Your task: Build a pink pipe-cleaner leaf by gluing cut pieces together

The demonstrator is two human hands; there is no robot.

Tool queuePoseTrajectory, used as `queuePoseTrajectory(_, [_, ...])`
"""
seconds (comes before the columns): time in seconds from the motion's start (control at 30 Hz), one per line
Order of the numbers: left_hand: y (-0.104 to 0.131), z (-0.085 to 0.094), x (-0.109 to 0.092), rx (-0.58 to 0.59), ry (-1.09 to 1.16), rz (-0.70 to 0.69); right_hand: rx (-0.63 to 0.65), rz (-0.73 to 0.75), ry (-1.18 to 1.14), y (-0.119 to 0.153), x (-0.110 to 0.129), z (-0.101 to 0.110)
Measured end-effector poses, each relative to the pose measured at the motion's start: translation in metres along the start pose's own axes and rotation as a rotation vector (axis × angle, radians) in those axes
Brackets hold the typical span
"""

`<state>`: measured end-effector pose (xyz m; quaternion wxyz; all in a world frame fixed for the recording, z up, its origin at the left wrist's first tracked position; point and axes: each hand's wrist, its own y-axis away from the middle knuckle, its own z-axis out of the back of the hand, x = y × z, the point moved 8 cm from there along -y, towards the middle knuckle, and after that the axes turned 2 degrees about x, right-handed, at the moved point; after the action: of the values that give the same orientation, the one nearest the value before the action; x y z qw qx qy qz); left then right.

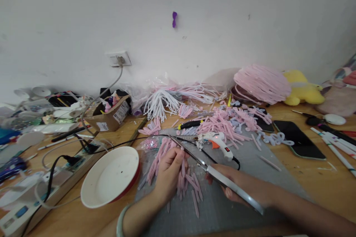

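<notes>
My left hand (pixel 169 170) is closed in a pinch on a pink pipe cleaner (pixel 183 168). In my right hand (pixel 241 185) is a pair of metal scissors (pixel 222 179), its long blades reaching up and left past the left fingertips. I cannot tell whether the blades touch the pipe cleaner. Short cut pink pieces (pixel 195 203) lie on the grey mat (pixel 228 207) below the left hand. Behind the scissors rests a white glue gun (pixel 219 141) with an orange trigger and a lit red light.
A white bowl (pixel 111 177) stands left of the mat, beside a power strip (pixel 55 192) with cables. Pink pipe cleaner bundles (pixel 219 122) and yellow-black pliers (pixel 190 124) lie behind. Right are a phone (pixel 299 139) and a yellow plush toy (pixel 302 88).
</notes>
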<state>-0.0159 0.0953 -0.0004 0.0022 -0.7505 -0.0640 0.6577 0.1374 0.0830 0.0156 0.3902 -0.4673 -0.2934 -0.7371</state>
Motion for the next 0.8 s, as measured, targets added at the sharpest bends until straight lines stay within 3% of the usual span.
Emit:
queuePoseTrajectory(0.27, [0.000, 0.005, 0.006, -0.042, -0.007, 0.035, 0.059, -0.172, -0.268, -0.004, -0.025, -0.023])
queuePoseTrajectory(0.5, [-0.003, 0.003, -0.002, -0.047, 0.181, 0.000, 0.026, 0.033, -0.184, -0.004, -0.023, -0.012])
queuePoseTrajectory(0.67, [-0.002, 0.006, -0.015, -0.064, 0.185, -0.143, 0.022, 0.098, -0.324, -0.007, -0.030, -0.013])
queuePoseTrajectory(0.8, [0.001, 0.001, -0.023, 0.009, 0.167, -0.255, -0.045, 0.138, -0.455, -0.012, -0.037, -0.011])
